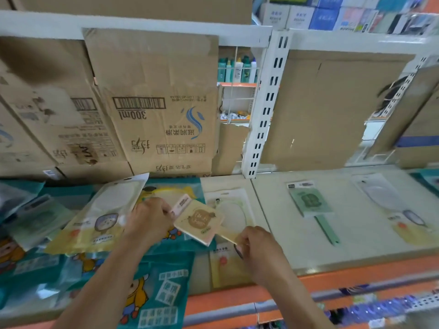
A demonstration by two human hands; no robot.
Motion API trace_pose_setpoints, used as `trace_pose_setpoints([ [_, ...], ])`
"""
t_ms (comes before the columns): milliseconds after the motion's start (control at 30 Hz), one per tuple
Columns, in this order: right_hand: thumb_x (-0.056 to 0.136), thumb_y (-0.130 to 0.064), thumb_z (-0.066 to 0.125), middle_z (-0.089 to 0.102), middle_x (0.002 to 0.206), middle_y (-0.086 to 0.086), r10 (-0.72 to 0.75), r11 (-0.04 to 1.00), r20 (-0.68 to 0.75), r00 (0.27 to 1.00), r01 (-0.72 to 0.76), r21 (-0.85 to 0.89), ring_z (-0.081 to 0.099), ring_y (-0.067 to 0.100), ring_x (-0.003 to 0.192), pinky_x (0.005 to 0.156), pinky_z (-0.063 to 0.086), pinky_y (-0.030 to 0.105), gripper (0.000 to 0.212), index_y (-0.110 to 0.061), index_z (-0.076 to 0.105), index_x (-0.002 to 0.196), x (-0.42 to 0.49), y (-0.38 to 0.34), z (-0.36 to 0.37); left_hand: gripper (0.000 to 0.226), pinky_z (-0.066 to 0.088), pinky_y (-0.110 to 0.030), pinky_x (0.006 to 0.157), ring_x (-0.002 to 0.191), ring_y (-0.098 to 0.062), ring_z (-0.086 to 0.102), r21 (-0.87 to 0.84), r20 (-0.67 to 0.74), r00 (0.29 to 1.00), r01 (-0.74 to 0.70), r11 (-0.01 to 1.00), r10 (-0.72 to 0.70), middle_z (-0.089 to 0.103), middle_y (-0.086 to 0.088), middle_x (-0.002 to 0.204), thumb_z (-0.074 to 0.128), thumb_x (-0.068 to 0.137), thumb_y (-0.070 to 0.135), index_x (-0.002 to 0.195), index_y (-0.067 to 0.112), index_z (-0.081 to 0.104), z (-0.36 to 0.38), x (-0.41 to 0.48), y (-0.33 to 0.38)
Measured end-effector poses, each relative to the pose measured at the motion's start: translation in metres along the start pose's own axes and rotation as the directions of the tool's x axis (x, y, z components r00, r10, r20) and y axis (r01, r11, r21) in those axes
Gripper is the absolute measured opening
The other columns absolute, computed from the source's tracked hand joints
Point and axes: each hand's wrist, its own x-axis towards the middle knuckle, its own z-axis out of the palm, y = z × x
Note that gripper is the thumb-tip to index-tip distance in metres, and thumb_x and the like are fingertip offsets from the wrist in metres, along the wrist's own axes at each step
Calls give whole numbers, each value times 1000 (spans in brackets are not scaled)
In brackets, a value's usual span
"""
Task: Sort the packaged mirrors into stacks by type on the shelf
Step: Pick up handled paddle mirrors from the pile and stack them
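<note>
A pink-and-cream packaged hand mirror (199,220) is held above the shelf (273,233) between both hands. My left hand (150,218) pinches its upper end and my right hand (257,248) grips its handle end. On the left lies a heap of teal mirror packs (164,298) and a yellow-and-clear pack (95,222). A clear pack with a pale oval mirror (231,210) lies under the held one. To the right, a green handled mirror (313,206) and a clear-and-yellow pack (394,210) lie apart.
Flattened cardboard boxes (152,103) line the shelf's back, split by a white slotted upright (266,110). An orange front rail (356,279) edges the shelf. Boxed goods (332,15) stand on the shelf above; bottles (237,70) show through a gap.
</note>
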Motion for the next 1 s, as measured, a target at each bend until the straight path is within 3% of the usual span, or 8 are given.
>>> trace_pose_setpoints([
  [200, 89, -20, 53, 54, 89, -1, -7, 999, -74, 997, 10, 38, 50, 17, 83, 66, 38, 28, 7, -21, 52, 82, -11, 8, -10, 13, 37, -28, 63, 82, -16, 52, -97, -34, 996, -84, 992, 81, 64, -1, 99, 53, 92, 23, 95, 22, 65, 6, 11, 14],
  [400, 91, -17, 49, 49, 81, -12, 62, 993, -153, 986, -47, 104, 46, 10, 81, 68, 38, 23, 23, -32, 45, 75, -20, 37, -22, 12, 39, -25, 63, 85, -12, 50, -132, 27, 991, -123, 984, 127, 62, 1, 100, 50, 95, 27, 92, 27, 62, 17, 25, 57],
  [600, 92, -26, 52, 45, 77, -12, 91, 994, -246, 965, -72, 86, 42, 11, 78, 66, 31, 23, 14, -27, 47, 79, -21, 77, -41, 14, 41, -26, 77, 89, -13, 54, -243, 59, 983, -155, 957, 174, 63, 1, 98, 56, 92, 20, 97, 23, 68, 37, 42, 111],
  [767, 92, -31, 54, 51, 83, -8, 114, 990, -281, 953, -86, 111, 42, 12, 80, 70, 34, 24, 16, -24, 47, 80, -19, 105, -51, 12, 45, -25, 69, 85, -17, 60, -292, 65, 977, -177, 940, 204, 66, 3, 91, 57, 91, 23, 92, 27, 68, 56, 54, 146],
  [867, 90, -32, 56, 54, 84, -8, 136, 986, -316, 939, -97, 135, 45, 12, 82, 71, 37, 24, 14, -24, 48, 81, -18, 123, -56, 10, 39, -19, 57, 78, -14, 59, -327, 84, 975, -170, 930, 207, 66, 3, 90, 58, 90, 23, 90, 27, 67, 70, 59, 164],
  [1000, 89, -32, 56, 51, 79, -11, 164, 981, -349, 923, -113, 161, 47, 10, 79, 67, 35, 22, 15, -26, 47, 78, -18, 148, -61, 13, 39, -18, 57, 72, -8, 56, -354, 131, 957, -197, 914, 257, 63, 6, 81, 59, 90, 19, 82, 26, 66, 91, 69, 195],
])
